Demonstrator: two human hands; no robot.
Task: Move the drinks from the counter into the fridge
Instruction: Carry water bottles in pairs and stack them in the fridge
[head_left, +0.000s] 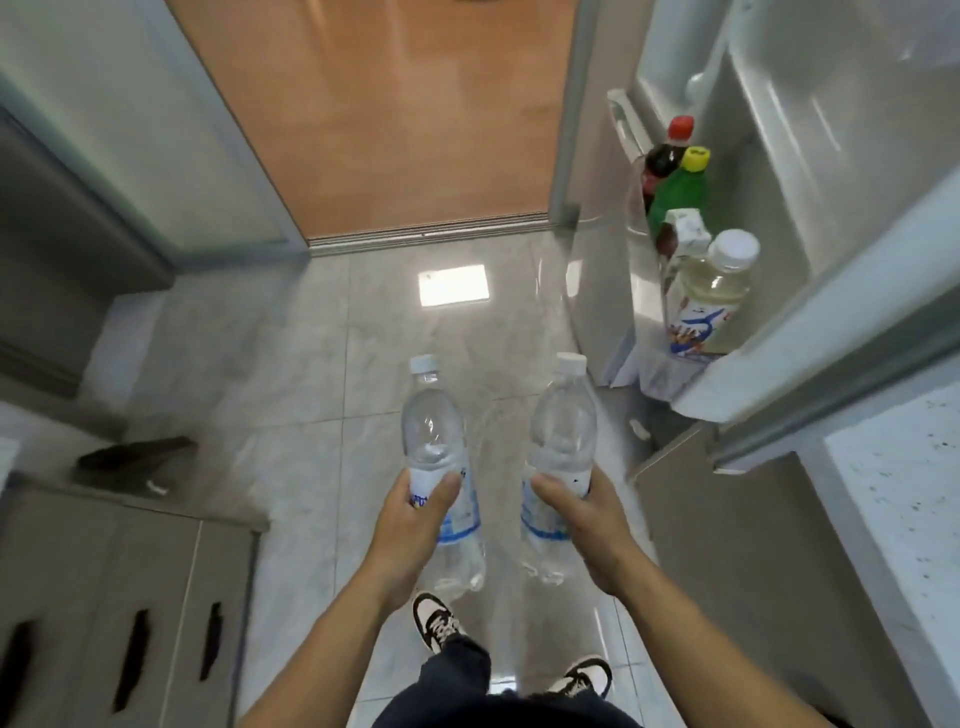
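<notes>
Both hands have a closed grip on a drink: the left hand (415, 525) curls round the labelled waist of a clear plastic water bottle with a pale blue-white cap (439, 467), thumb lying across its front, and the right hand (584, 519) holds a second clear plastic water bottle with a white cap (563, 447) the same way. The two bottles stand close to upright, caps pointing away from the person, side by side but apart, held in the air over the glossy grey tiled floor (311, 364). To the right, the white fridge door (852, 182) stands open, and its door shelf (675, 374) carries a row of drinks: nearest, a pale yellow drink bottle with a white cap and a blue-patterned label (714, 291); behind it a white carton (685, 231); then a green bottle with a yellow cap (683, 189); and farthest back a dark cola bottle with a red cap (667, 150). A speckled white tabletop (904, 509) shows at the lower right edge. At lower left are grey cabinets with dark slot handles (135, 623). Below the forearms, two black-and-white sneakers (439, 621) stand on the tiles. Ahead, past a metal threshold, lies an orange wooden floor (395, 104).
</notes>
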